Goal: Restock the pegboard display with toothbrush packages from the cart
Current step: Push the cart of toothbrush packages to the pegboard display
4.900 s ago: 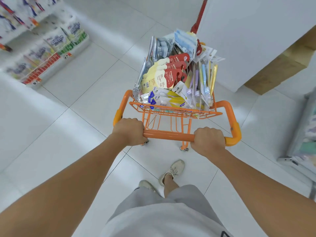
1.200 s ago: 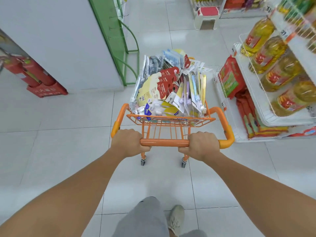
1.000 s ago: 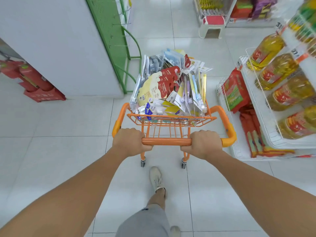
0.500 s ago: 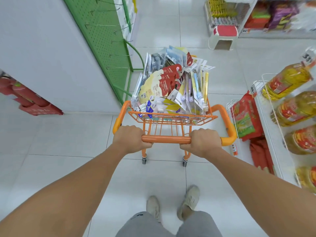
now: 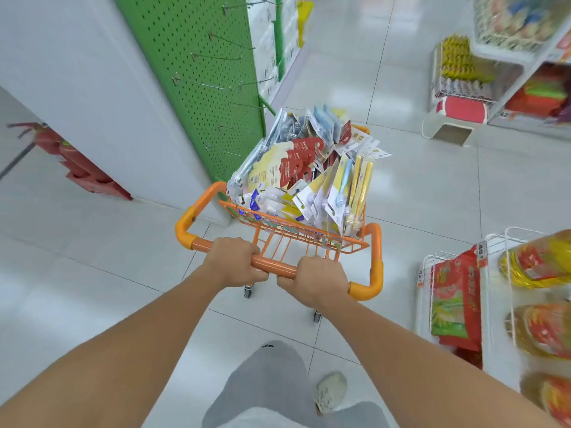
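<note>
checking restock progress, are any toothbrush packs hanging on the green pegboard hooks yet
No, the hooks on the green pegboard are bare, and the toothbrush packs all sit in the cart.

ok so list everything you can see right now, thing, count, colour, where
cart: one, orange, centre, on the floor beside the pegboard
toothbrush packages: many, mixed white, yellow, red and blue, piled in the cart basket
pegboard: one, green, upper left, on a white wall end
hooks: several, metal, bare, sticking out of the pegboard
fire extinguishers: count unclear, red, far left in a red stand
oil bottles: several, yellow with red labels, white wire shelves at right
red bags: a few, red and green, low shelf at right
step stool: one, white with red top, upper right
floor: white tiles
shoe: one, pale, bottom centre
left hand: grip closed on the cart handle
right hand: grip closed on the cart handle
</note>
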`<action>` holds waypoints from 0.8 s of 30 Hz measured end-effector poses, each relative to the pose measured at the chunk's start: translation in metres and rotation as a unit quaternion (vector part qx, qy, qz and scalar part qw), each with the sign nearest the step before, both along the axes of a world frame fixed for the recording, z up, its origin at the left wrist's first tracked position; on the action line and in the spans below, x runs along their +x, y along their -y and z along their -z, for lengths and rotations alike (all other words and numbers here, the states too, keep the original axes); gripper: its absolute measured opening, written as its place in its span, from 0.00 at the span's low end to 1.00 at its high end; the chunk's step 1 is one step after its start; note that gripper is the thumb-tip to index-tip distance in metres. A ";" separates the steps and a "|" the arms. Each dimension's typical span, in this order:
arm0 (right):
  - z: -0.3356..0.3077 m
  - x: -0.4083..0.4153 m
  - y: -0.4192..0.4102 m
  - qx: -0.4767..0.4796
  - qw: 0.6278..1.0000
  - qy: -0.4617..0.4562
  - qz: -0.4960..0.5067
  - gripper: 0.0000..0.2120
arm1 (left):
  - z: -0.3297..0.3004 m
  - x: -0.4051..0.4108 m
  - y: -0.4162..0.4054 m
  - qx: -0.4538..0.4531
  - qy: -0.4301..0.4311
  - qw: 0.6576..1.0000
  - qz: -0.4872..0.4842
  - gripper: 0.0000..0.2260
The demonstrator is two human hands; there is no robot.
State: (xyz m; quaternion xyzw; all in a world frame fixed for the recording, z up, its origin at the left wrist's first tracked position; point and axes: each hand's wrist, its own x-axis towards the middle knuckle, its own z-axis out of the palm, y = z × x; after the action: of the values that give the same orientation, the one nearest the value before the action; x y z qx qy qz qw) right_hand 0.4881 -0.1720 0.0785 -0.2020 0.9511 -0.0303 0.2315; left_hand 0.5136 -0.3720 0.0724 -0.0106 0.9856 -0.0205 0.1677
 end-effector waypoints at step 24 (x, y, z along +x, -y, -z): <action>0.028 -0.307 -0.098 -0.143 0.878 0.406 0.208 0.24 | -0.001 -0.210 -0.143 0.451 0.276 0.770 -0.358 0.20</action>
State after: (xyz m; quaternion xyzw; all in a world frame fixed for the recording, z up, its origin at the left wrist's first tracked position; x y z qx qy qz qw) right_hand 0.1810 -0.0738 0.0508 -0.0009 0.7791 -0.2931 0.5542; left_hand 0.3035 -0.2288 0.0736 -0.2795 0.7178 0.4859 0.4131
